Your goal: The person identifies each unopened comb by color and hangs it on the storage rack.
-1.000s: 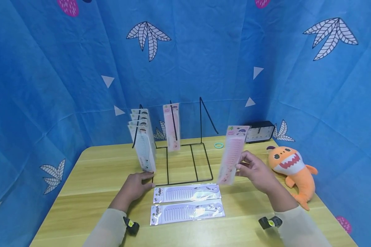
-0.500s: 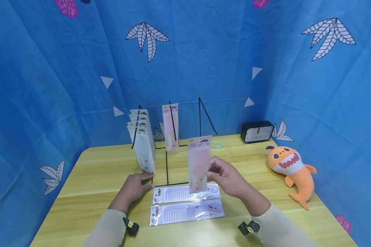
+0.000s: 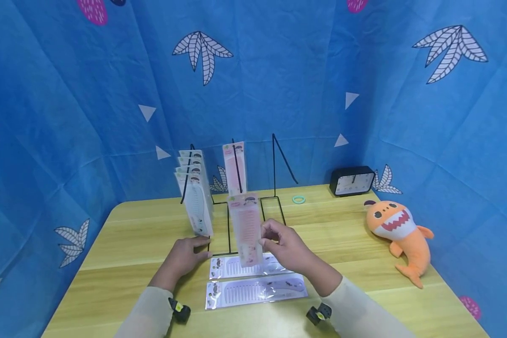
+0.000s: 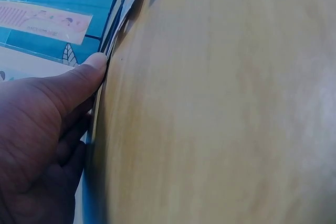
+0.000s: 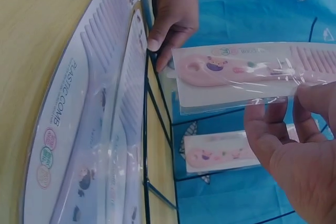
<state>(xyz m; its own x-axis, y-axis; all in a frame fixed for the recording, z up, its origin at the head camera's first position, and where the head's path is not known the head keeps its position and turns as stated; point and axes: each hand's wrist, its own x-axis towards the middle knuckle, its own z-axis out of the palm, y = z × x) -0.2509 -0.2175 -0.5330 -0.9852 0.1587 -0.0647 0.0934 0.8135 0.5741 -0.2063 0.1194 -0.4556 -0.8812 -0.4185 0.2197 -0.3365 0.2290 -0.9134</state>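
In the head view, my right hand (image 3: 288, 249) pinches a packaged pink comb (image 3: 248, 225) by its right edge. The pack stands nearly upright in front of the black wire rack (image 3: 274, 169). In the right wrist view, the thumb and fingers hold the pack (image 5: 231, 74) along its sides. My left hand (image 3: 184, 258) grips the front left corner of the rack's base between thumb and fingers. Another packaged pink comb (image 3: 232, 173) hangs on the middle hook. Several pale green comb packs (image 3: 197, 206) hang on the left hook. The right hook carries nothing.
Two packaged purple combs, a front one (image 3: 236, 293) and a back one (image 3: 285, 265), lie flat before the rack. Further right are a teal ring (image 3: 298, 196), a black clock (image 3: 351, 183) and an orange shark plush (image 3: 418, 246). A blue curtain (image 3: 253, 94) surrounds the wooden table (image 3: 139, 225).
My right hand has carried the pink comb pack leftward from beside the rack to in front of the middle hook. The left hand has stayed at the rack's corner.
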